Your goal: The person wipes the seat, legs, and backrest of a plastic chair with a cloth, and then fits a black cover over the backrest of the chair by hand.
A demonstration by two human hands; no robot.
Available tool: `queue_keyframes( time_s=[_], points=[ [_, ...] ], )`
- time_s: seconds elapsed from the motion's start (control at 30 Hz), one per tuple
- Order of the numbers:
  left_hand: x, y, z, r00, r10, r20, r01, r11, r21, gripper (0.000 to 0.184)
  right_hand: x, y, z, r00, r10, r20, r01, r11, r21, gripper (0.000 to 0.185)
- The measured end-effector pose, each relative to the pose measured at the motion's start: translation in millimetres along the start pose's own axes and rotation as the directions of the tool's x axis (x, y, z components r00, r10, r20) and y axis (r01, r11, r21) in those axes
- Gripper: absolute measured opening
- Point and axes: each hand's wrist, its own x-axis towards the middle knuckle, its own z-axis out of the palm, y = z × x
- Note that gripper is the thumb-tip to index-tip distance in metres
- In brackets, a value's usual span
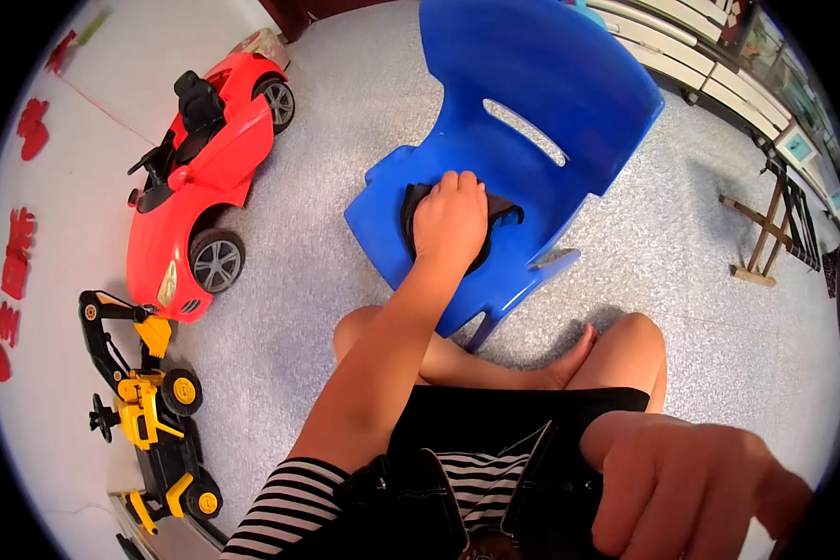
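My left hand point(451, 222) reaches forward onto the seat of a blue plastic chair point(569, 84). Its fingers are bent over a crumpled black cloth item point(504, 209), pressing or gripping it against the seat. The cloth's edges stick out on both sides of the hand; its exact kind is unclear. Close to the camera at the lower right is my right hand point(686, 485), large in view, with its fingers curled in. Whatever it may hold is hidden behind the knuckles.
A red toy car point(196, 168) stands left of the chair, with a yellow and black toy excavator point(145, 411) nearer me. To the right is a folding stool point(775, 224), and a white drawer cabinet point(681, 56) lines the back right. My crossed legs rest on the grey floor point(317, 187).
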Motion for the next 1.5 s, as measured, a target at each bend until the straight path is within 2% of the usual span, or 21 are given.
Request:
queue_keyframes(
  time_s=[0.1,0.13,0.2,0.27,0.33,0.37,0.4,0.43,0.47,0.5,0.73,0.77,0.83,0.9,0.97,1.1,1.17,1.27,1.37,1.43,1.5],
  points=[
    [2.2,-10.7,-9.0,0.999,0.018,-0.038,-0.018,1.000,0.004,0.021,-27.5,-5.1,9.0,0.946,-0.211,-0.247,0.112,0.926,-0.360,0.024],
    [1.0,-10.3,-8.8,0.998,0.026,-0.051,-0.026,1.000,-0.015,0.023,-31.3,-7.4,-2.5,0.920,-0.244,-0.306,0.001,0.783,-0.622,0.023],
    [-3.8,-1.3,-3.9,0.994,0.039,-0.103,-0.048,0.995,-0.090,0.027,-30.8,-8.6,-46.0,0.864,-0.326,-0.383,-0.296,0.286,-0.911,0.033],
    [-0.4,5.3,-14.3,1.000,-0.012,-0.013,0.010,0.992,-0.128,0.037,-19.9,-7.8,-109.6,0.803,-0.424,-0.419,-0.572,-0.350,-0.742,0.068],
    [-15.7,10.0,-26.9,1.000,0.019,-0.007,-0.019,0.989,-0.148,0.047,-46.8,-3.2,-162.2,0.684,-0.406,-0.606,-0.725,-0.279,-0.630,0.077],
    [-26.6,10.6,-30.2,0.998,0.051,-0.024,-0.055,0.986,-0.154,0.052,-42.9,-1.3,-166.8,0.507,-0.261,-0.822,-0.831,0.107,-0.546,0.068],
    [-38.8,6.6,-33.5,0.993,0.116,-0.022,-0.118,0.976,-0.185,0.059,-50.0,7.7,-176.5,0.491,-0.209,-0.846,-0.796,0.289,-0.533,0.052],
    [-47.1,3.8,-37.3,0.991,0.135,-0.010,-0.135,0.973,-0.186,0.057,-58.2,13.1,-184.8,0.383,-0.270,-0.883,-0.855,0.258,-0.450,0.035],
    [-46.8,-0.2,-37.8,0.991,0.131,0.008,-0.126,0.972,-0.198,0.054,-61.1,23.0,-188.7,0.480,-0.394,-0.784,-0.782,0.212,-0.586,0.028],
    [-45.1,-4.4,-37.2,0.992,0.124,0.027,-0.116,0.971,-0.208,0.050,-57.9,29.4,-184.2,0.436,-0.411,-0.800,-0.766,0.296,-0.570,0.027],
    [5.0,-35.5,0.8,0.990,0.139,-0.010,-0.139,0.979,-0.151,0.041,-49.7,38.9,-170.5,0.406,-0.486,-0.774,-0.835,0.148,-0.531,0.028],
    [12.7,-40.8,9.7,0.999,-0.027,-0.019,0.020,0.943,-0.333,0.040,-51.3,36.6,-172.7,0.420,-0.478,-0.771,-0.822,0.158,-0.546,0.028],
    [29.0,-26.9,-10.8,0.942,-0.330,0.060,0.270,0.639,-0.720,0.037,-48.6,28.1,-165.2,0.442,-0.459,-0.771,-0.842,0.084,-0.533,0.031],
    [43.2,2.8,-59.1,0.957,-0.273,0.102,0.202,0.369,-0.907,0.032,-49.3,29.0,-169.2,0.447,-0.435,-0.782,-0.862,0.025,-0.507,0.033],
    [47.4,27.3,-81.1,0.990,-0.141,0.017,0.061,0.314,-0.947,0.029,-62.7,37.1,-176.6,0.555,-0.507,-0.659,-0.770,-0.014,-0.638,0.043],
    [47.6,55.3,-91.9,0.991,-0.133,0.018,0.046,0.205,-0.978,0.031,-69.8,32.8,-167.6,0.450,-0.405,-0.796,-0.864,0.029,-0.503,0.051],
    [38.4,57.7,-97.0,0.981,-0.168,0.099,0.123,0.135,-0.983,0.032,-90.1,39.8,-151.6,0.739,-0.576,-0.348,-0.631,-0.415,-0.655,0.056],
    [14.7,61.9,-95.4,0.949,-0.192,0.250,0.240,-0.077,-0.968,0.035,-112.6,40.8,-109.4,0.860,-0.318,-0.399,-0.477,-0.224,-0.850,0.063],
    [-19.4,62.0,-98.0,0.893,0.013,0.451,0.429,-0.329,-0.841,0.043,-107.7,66.3,-91.5,0.746,-0.302,-0.593,-0.634,-0.048,-0.772,0.066],
    [-27.9,57.4,-97.1,0.883,0.184,0.432,0.469,-0.348,-0.812,0.049,-115.3,60.7,-97.9,0.549,-0.360,-0.754,-0.756,0.171,-0.632,0.055],
    [-30.7,38.3,-93.7,0.874,0.198,0.444,0.481,-0.223,-0.848,0.045,-118.1,50.6,-98.6,0.534,-0.392,-0.749,-0.723,0.247,-0.645,0.046]
  ],
)
